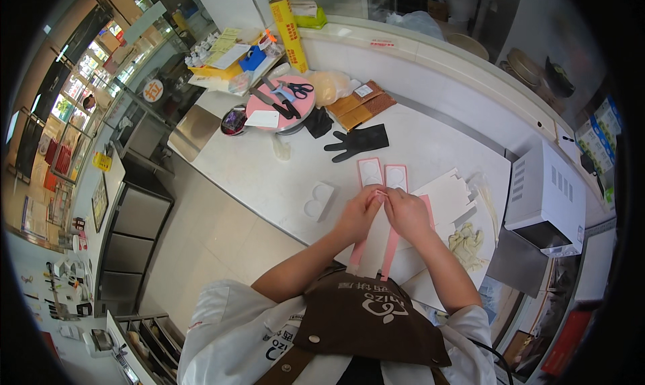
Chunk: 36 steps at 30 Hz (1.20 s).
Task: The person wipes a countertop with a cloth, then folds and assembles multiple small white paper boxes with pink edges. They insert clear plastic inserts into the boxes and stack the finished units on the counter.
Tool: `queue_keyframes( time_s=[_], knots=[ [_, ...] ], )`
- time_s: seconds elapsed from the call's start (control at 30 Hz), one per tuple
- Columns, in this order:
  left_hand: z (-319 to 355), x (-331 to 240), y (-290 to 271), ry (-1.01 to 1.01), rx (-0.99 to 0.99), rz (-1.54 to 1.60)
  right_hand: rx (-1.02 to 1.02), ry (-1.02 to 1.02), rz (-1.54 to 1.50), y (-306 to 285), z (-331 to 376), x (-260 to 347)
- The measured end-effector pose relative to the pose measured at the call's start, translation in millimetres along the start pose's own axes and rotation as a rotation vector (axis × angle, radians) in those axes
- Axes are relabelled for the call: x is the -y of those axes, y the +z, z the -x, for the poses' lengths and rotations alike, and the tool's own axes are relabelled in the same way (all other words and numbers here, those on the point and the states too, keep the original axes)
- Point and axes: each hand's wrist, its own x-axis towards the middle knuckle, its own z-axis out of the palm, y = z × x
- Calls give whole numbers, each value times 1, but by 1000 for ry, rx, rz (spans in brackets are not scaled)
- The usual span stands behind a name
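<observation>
My left hand and my right hand meet over the front of the table, fingers pinched together on the end of a pink-and-white cardboard box piece. Its long pale middle with pink sides runs back toward my apron, and its pinched edge is partly hidden by my fingers. Just beyond my hands lie two narrow pink boxes, a left one and a right one, each with a white insert with round hollows. A loose white insert rests to the left. Flat white cardboard blanks lie to the right.
A black glove lies behind the boxes. Farther back, a pink turntable carries knives and scissors beside a brown package. Crumpled pale gloves sit at right, near a white microwave-like appliance. A wall borders the table's back.
</observation>
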Motion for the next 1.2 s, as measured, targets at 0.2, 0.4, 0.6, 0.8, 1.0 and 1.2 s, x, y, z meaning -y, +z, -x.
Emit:
queue_keyframes(
  time_s=[0.2,0.4,0.6,0.8,1.0,1.2],
  knots=[
    [-7,13,-8,-58,-4,2,-118,194,-422,5,7,8],
    [1,21,-4,-109,-16,65,-36,596,-606,16,28,21],
    [0,4,-16,-77,37,-82,14,461,-438,15,31,4],
    [-25,-10,-34,541,85,-631,74,400,-391,-4,8,5],
    [-35,-22,-35,535,20,-803,37,494,-415,-15,2,12],
    [-21,-20,-29,194,84,-782,245,435,-329,-8,36,1]
  ],
)
